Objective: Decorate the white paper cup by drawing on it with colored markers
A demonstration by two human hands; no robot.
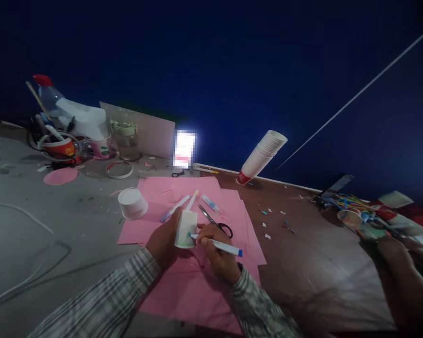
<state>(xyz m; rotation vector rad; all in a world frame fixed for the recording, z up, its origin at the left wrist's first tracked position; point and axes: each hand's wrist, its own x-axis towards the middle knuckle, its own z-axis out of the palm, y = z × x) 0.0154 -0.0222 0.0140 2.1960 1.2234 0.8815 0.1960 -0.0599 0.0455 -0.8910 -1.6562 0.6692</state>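
My left hand [165, 244] is closed round the left side of a white paper cup [187, 223], which shows green and blue marks near its lower edge. Between the fingers of my right hand [216, 253] is a white marker [225, 247] with a blue end, its tip at the cup's side. Both hands are over pink paper sheets [232, 206]. Beyond the cup lie scissors [211, 219] with black handles, an eraser-like item [211, 204], a blue-and-white marker [175, 209] and a yellow-ended marker [192, 199].
An upturned white cup [133, 203] stands left of the sheets. A tilted cup stack [262, 157] leans at the back. Jars and pen holders crowd the back left. Another person's hand [395, 253] is at the right, by colourful strings [352, 204]. A cable [38, 220] crosses the left.
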